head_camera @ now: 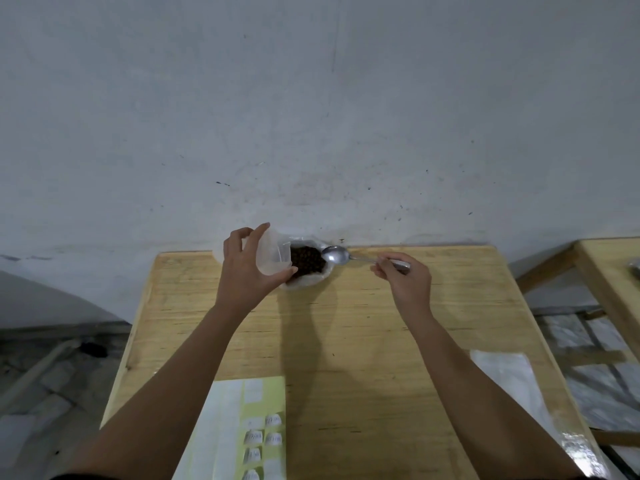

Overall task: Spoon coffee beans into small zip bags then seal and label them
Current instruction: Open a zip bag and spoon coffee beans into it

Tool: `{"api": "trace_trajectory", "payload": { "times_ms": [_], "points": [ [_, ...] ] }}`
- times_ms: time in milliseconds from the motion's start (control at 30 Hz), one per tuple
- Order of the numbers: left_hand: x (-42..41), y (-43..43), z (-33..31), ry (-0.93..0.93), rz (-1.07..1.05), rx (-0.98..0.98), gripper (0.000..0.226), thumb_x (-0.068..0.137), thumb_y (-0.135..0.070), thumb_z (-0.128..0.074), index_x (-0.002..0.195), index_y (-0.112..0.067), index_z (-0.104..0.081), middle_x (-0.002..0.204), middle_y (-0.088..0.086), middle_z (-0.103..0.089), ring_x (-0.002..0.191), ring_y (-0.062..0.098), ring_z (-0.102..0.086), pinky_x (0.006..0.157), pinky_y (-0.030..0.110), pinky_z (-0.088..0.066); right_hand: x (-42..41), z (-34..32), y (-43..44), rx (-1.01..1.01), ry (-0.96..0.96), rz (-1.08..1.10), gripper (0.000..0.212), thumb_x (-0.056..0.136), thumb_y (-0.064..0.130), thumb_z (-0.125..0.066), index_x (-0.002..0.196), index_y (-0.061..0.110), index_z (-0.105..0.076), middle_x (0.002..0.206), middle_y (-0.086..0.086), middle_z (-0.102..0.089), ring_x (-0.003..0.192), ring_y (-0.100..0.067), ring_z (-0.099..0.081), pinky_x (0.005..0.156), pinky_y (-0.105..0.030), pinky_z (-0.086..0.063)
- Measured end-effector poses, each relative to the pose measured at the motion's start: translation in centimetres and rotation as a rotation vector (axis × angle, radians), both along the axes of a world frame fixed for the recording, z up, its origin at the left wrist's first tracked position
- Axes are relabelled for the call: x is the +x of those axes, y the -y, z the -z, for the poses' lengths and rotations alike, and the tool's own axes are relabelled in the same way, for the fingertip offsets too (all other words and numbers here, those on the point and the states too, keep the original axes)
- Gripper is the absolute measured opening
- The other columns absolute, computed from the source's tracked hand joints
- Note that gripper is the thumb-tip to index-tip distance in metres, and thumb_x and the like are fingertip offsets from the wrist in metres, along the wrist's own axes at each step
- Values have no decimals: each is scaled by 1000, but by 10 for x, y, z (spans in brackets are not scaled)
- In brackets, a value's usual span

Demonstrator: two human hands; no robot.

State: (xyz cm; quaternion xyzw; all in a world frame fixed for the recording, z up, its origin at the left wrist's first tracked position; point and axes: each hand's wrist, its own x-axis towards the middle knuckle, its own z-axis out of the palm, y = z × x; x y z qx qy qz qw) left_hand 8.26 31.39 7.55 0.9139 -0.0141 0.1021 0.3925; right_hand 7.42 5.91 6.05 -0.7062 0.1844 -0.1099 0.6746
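Label sheet (239, 431) nearest, clear bags (502, 379) right, beans (306, 259) beyond.

1. A small zip bag (272, 252) was held by the left hand (247, 268) at the far edge of the table (363, 323).
2. A spoon (337, 255) was pinched by the right hand (405, 280), its bowl lying empty above the coffee beans (306, 260).
3. A label sheet (252, 431) was laid at the near edge.
4. Clear bags (509, 379) were placed near the right edge.
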Motion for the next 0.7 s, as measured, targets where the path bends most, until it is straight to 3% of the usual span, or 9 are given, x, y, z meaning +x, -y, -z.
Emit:
{"api": "trace_trajectory", "payload": {
  "times_ms": [100,200,300,433,533,700],
  "points": [
    [-2,-9,3,-6,-11,17,89,65,-39,-83,140,-24,-39,130,2,-35,123,17,-29,91,26,-35,6,-1,-22,14,-4,-63,13,92,10,-58,93,3,-68,75,-4,-68,74,-19,-68,78,-31,-56],
    [-8,-16,8,-12,-14,39,91,64,-37,-84,141,-23,-38,130,3,-35,123,19,-30,91,27,-35,9,2,-43,-182,27,-138,16,95,14,-53,88,15,-67,75,1,-68,76,-18,-68,79,-35,-56],
    [-14,-22,13,-33,-14,48,92,65,-35,-84,143,-25,-36,132,4,-34,124,20,-29,94,28,-34,10,10,-61,-289,-3,-165,19,96,15,-50,94,7,-67,79,-6,-68,79,-21,-68,80,-39,-56],
    [-18,-27,19,-40,-5,59,93,65,-34,-84,144,-26,-34,132,5,-34,125,19,-27,99,32,-34,10,16,-77,-106,-128,-99,18,97,12,-48,90,9,-64,75,-4,-66,76,-19,-66,80,-32,-55],
    [-19,-27,20,-40,14,75,94,65,-35,-83,145,-26,-33,133,5,-34,125,17,-25,98,28,-30,16,21,-78,97,-216,32,20,96,7,-48,95,-1,-65,77,-2,-64,82,-21,-68,79,-25,-56],
    [-19,-30,25,-41,31,133,95,65,-38,-83,145,-25,-32,133,6,-35,124,19,-26,101,32,-30,21,21,-67,218,-246,150,28,94,7,-51,69,9,-63,76,-7,-64,75,-22,-66,75,-26,-55]
  ]
}}
